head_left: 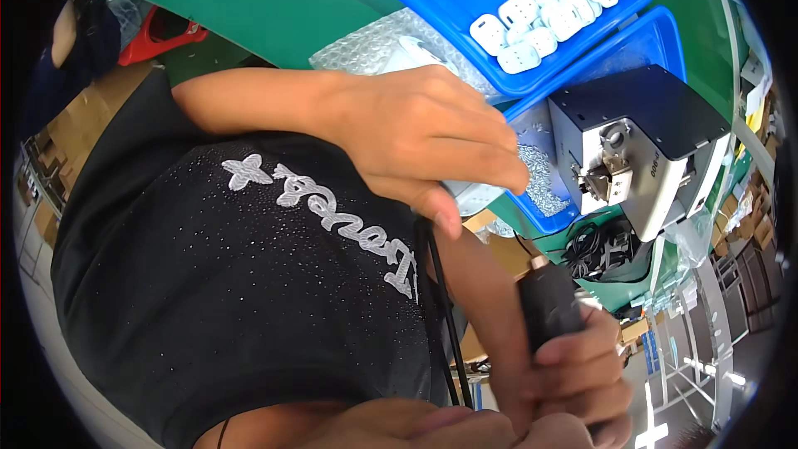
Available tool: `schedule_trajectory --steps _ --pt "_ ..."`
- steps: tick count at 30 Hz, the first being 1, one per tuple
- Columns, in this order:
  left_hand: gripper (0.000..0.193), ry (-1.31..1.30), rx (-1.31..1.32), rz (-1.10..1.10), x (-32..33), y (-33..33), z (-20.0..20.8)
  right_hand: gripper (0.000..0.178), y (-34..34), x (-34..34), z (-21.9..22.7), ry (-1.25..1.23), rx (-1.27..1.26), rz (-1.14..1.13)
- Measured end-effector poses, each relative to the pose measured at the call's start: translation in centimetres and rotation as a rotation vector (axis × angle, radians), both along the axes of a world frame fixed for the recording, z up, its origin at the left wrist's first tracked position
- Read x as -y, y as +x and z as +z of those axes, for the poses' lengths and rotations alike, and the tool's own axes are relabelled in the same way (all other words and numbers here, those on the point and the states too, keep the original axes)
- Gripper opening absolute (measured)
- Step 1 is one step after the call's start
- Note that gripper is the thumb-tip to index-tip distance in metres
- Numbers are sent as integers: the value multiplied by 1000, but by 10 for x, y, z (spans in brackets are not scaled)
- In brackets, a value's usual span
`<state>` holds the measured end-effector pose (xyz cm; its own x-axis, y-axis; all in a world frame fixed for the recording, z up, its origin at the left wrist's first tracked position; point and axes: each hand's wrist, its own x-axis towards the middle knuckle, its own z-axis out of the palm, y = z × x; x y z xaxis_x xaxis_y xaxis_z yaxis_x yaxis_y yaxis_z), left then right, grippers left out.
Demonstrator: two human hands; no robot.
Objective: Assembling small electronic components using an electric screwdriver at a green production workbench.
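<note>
Apparent screw-driving step: left of the screw feeder (652, 108), the left hand (436, 131) grasps a pale housing (475, 198), while below that feeder the right hand (586, 366) clasps a black electric screwdriver (549, 303), next probably needing bit-to-screw alignment.

bright light, blurred right hand (587, 372), fisheye-warped dark edges

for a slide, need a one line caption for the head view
Right hand gripping a black handheld tool, left hand holding a pale part, near a blue tray of white pieces.
</note>
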<state>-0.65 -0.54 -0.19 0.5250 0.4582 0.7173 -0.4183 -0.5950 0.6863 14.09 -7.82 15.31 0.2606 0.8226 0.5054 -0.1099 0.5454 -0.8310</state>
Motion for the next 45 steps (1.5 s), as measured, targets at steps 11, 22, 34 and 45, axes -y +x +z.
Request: schedule_trajectory --steps 11,22,34,45 --pt "58 -111 50 -60 -1 -4 -1 90 66 -32 -59 -228 129 -866" --pt "62 -92 71 -54 -1 -5 -2 87 62 -44 -58 -72 138 -854" --pt "59 9 47 32 4 -1 -2 75 4 17 -10 158 -193 152" --pt "59 -12 90 65 5 -1 -3 70 -4 8 -16 138 -212 193"
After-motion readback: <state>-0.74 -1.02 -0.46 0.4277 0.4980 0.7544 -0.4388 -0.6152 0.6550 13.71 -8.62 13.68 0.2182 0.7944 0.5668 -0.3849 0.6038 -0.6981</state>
